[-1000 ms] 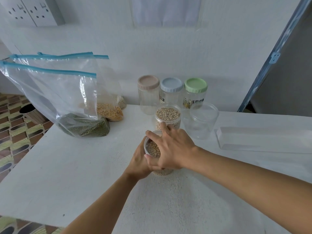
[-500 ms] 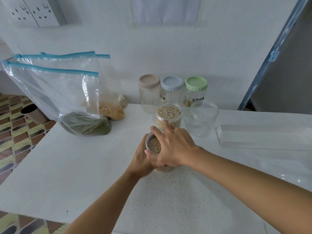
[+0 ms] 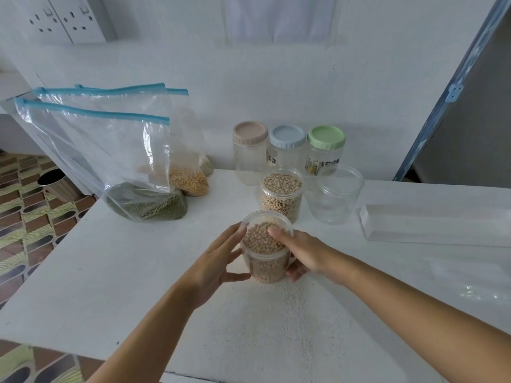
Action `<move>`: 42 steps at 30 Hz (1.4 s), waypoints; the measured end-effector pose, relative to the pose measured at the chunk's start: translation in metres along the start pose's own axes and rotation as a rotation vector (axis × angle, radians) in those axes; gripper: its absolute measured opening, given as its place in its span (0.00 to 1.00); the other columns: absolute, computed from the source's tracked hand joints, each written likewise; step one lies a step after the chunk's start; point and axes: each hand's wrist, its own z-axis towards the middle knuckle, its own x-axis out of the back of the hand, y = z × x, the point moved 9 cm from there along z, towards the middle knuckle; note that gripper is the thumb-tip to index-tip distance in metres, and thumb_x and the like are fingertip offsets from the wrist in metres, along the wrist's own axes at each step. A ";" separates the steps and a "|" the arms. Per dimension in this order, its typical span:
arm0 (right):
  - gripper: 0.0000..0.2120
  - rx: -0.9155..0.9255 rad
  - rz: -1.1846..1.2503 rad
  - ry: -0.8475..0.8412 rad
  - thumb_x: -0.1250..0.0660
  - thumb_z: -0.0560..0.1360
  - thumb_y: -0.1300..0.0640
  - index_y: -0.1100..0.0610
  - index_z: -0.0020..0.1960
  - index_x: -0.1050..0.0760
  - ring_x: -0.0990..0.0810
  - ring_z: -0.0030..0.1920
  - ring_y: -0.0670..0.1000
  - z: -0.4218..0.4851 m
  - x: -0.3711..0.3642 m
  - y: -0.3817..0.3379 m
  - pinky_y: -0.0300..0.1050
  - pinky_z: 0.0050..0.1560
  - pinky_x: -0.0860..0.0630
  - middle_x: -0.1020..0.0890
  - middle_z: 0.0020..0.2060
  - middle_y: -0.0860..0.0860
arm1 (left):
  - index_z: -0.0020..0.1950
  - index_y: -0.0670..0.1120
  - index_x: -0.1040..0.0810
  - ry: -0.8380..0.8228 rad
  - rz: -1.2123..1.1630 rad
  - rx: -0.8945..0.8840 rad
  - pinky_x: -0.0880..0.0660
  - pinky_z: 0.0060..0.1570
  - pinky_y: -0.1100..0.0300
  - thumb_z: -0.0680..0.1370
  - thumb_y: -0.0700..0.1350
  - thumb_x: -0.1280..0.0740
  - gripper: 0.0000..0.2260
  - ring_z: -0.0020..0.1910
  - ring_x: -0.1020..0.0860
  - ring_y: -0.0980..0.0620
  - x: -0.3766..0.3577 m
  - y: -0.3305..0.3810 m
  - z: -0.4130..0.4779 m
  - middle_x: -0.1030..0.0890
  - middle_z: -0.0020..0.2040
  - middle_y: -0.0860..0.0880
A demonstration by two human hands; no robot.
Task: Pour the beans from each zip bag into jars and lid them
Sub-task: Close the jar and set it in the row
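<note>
Left hand (image 3: 213,262), right hand (image 3: 307,252) hold the jar (image 3: 266,268) (beans inside).

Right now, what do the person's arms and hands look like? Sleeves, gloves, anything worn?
Nothing worn that shows. The left hand and right hand have no gloves, rings or watch in view. The left forearm and right forearm have no sleeve as far as the frame edge, and no bands or markings.

The near table (image 3: 138,272) lay open. A held jar (image 3: 266,252) occupied the centre. Bags (image 3: 110,150) blocked far left; lidded jars (image 3: 287,153), a full jar (image 3: 281,192) and an empty jar (image 3: 336,194) blocked far centre. A clear box (image 3: 431,225) barred the right.
</note>
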 end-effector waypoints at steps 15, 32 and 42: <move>0.24 0.653 -0.920 0.724 0.38 0.77 0.36 0.56 0.52 0.19 0.23 0.48 0.53 0.016 0.013 -0.117 0.51 0.48 0.25 0.20 0.45 0.50 | 0.63 0.58 0.20 0.365 -0.004 -0.080 0.18 0.52 0.40 0.85 0.55 0.38 0.10 0.59 0.22 0.55 0.061 0.041 0.049 0.19 0.62 0.54; 0.27 0.564 -0.880 0.644 0.47 0.79 0.37 0.53 0.62 0.20 0.22 0.61 0.53 0.077 0.040 -0.128 0.56 0.58 0.29 0.18 0.59 0.47 | 0.64 0.57 0.22 0.345 0.019 -0.101 0.19 0.55 0.40 0.83 0.59 0.37 0.13 0.59 0.24 0.57 0.071 0.070 0.111 0.19 0.60 0.57; 0.10 0.729 -0.498 0.628 0.31 0.80 0.54 0.57 0.59 0.18 0.19 0.55 0.49 0.019 0.080 -0.113 0.48 0.57 0.22 0.16 0.52 0.49 | 0.63 0.53 0.28 0.623 0.136 -0.357 0.21 0.51 0.52 0.80 0.54 0.30 0.15 0.51 0.20 0.55 0.068 0.068 0.057 0.20 0.53 0.52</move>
